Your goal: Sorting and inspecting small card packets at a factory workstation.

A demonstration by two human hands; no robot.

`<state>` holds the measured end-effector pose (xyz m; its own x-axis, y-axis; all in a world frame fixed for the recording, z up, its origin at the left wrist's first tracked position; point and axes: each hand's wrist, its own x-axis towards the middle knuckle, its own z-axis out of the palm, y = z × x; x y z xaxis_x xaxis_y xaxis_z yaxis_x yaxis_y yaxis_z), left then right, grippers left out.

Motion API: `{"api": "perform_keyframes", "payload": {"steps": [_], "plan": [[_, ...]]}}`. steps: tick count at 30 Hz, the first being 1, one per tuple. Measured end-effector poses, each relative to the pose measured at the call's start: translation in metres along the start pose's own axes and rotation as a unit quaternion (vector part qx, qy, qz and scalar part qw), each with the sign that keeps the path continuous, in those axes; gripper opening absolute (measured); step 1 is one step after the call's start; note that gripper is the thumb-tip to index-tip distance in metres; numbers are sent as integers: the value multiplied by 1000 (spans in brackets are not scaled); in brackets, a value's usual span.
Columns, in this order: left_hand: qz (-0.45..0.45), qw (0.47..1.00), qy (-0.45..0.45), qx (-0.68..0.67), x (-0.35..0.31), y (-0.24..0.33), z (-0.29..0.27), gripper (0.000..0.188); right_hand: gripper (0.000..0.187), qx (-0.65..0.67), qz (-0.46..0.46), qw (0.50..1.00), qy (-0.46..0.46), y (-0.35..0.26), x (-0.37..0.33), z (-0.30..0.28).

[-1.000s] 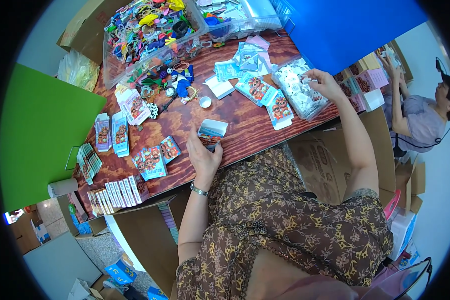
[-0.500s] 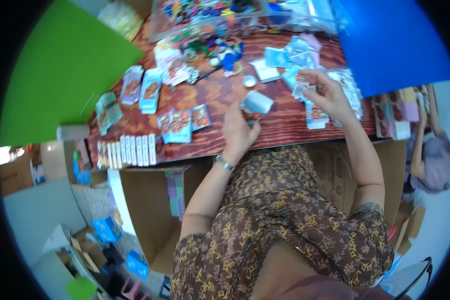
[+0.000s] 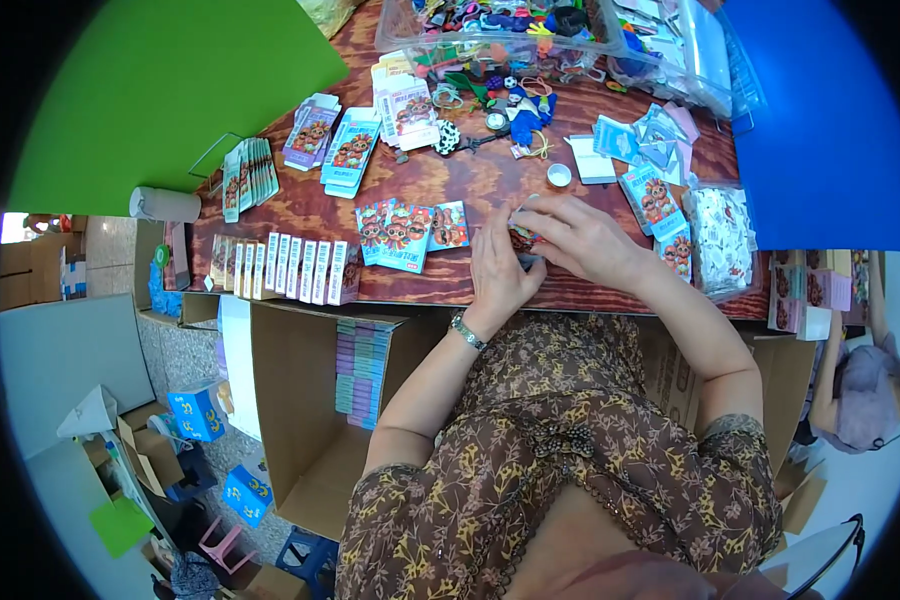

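At twelve o'clock, the left hand (image 3: pixel 503 272) has a small carton (image 3: pixel 521 240) in its grip over the bench (image 3: pixel 412 288); the right hand (image 3: pixel 585 240) covers it, grip hidden from me. Filling or closing, I'd guess; next calls for steady walls.

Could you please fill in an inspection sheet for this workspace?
Surface: red-brown wood-grain tabletop.
Job's things: small printed box, mostly hidden; row of standing boxes at left; clear bag of white packets at right.
Clutter: loose trinkets near the clear bin; small white cup.
Hands: left hand grasps the small printed box; right hand over it, grip unclear.
Cables: thin dark cord beside the co-worker.
Surroundings: green panel left, blue panel right, open cardboard box below.
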<state>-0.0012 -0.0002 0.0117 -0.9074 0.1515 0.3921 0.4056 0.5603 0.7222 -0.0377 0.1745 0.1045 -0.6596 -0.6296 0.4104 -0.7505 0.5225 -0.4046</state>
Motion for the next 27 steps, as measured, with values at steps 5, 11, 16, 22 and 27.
{"api": "perform_keyframes", "payload": {"steps": [5, 11, 16, 22, 27], "plan": [[-21, 1000, 13, -1, -1, -8, -3, 88, 22, 110, 143, 982, 60, 43, 20, 1], [-11, 1000, 15, 0, -7, -8, 3, 86, 13, -128, 111, 983, -65, 117, 40, 53], [-33, 999, 2, -13, -8, -8, 0, 87, 20, -272, 119, 941, -162, 116, 64, 82], [-11, 999, 22, 23, -8, -5, -3, 87, 14, -272, 111, 931, -215, 128, 67, 84], [-44, 999, 1, -10, -6, -6, -2, 86, 18, -49, 159, 974, -154, 139, 65, 45]]}}
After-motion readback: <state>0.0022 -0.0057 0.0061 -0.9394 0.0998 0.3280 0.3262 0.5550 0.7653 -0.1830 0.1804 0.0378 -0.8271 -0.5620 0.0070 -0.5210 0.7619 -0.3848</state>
